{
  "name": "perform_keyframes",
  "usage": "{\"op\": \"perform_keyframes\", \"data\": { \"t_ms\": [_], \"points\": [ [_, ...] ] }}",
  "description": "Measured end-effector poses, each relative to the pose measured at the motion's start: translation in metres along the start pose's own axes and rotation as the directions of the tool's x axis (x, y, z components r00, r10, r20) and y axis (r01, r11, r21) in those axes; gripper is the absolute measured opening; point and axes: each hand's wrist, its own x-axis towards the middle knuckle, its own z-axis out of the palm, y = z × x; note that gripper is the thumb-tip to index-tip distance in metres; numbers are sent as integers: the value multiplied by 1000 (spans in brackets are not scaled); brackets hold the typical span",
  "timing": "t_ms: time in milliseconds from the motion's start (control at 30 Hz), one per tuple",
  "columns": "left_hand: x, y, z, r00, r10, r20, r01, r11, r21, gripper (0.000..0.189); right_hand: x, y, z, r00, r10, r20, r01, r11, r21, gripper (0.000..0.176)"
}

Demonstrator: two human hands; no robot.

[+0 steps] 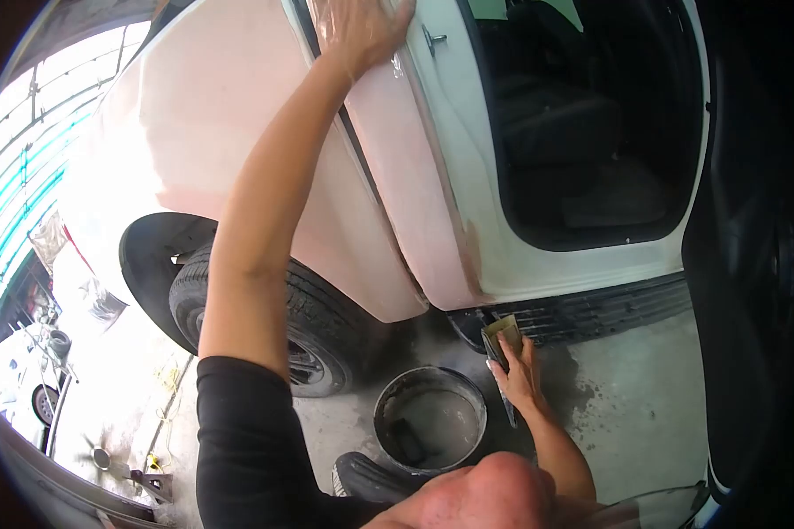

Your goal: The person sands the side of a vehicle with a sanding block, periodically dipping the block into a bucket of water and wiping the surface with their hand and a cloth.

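Observation:
My left hand (357, 35) is raised at the top edge, laid against the wet pinkish door-edge panel (406, 167) of a white vehicle. Its thumb is spread, and its fingertips are cut off by the frame. Low down, beside the black running board (591, 310), my right hand (519, 375) grips a small brownish block (503, 331). Left of that hand, on the floor, stands a round black bucket (384, 401) of murky grey water with a dark object in it.
The vehicle's wheel (313, 326) is left of the bucket. An open doorway shows a dark seat (560, 123). Wet patches mark the concrete floor (644, 379). At far left are another vehicle's wheel (44, 404) and a fan-like object (101, 458). A dark shoe (375, 476) is below the bucket.

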Motion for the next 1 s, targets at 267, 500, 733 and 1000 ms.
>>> {"op": "perform_keyframes", "data": {
  "t_ms": [267,500,733,1000],
  "points": [
    [-119,23,5,981,97,169,-100,995,11,99,-1,-6,7,999,-38,-4,38,999,25,67],
    [-202,32,34,973,224,48,-213,962,-170,99,1,-19,14,998,-52,24,50,997,64,67],
    [-303,54,49,918,241,314,-172,958,-231,102,6,-29,16,998,-58,17,56,996,62,66],
    [-395,92,46,881,173,440,-14,939,-343,106,5,-39,14,996,-82,29,79,993,91,67]
  ]
}}
